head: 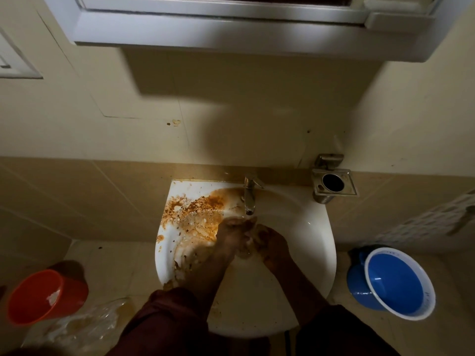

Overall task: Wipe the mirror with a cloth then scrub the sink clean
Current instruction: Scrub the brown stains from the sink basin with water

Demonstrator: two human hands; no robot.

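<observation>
Now both hands are meeting right under the tap (249, 199), and that placement looks deliberate: the spout is hanging over the middle of the basin, so anything held there is catching the water. The left hand (232, 236) is coming in from the soiled side and the right hand (270, 244) is pressing against it, fingers bunched together and smeared brown. Whether they are working a cloth or scrubber between them, or simply rubbing each other, I cannot tell; the spot is blurred and dim, so how far either hand is closed is beyond me too.

The sink (318, 253) is sitting against the tiled wall below the cabinet (231, 29), whose lower edge is just showing at the top. Its left half is carrying heavy orange-brown crust and splatter from the back corner down to the front rim, while the right half is looking mostly white. By my reckoning the scrubbing is far from finished.

On the floor, a red bucket (48, 296) is standing to the left, a blue bucket (393, 281) to the right, and a metal holder (334, 185) is hanging on the wall beside the tap.
</observation>
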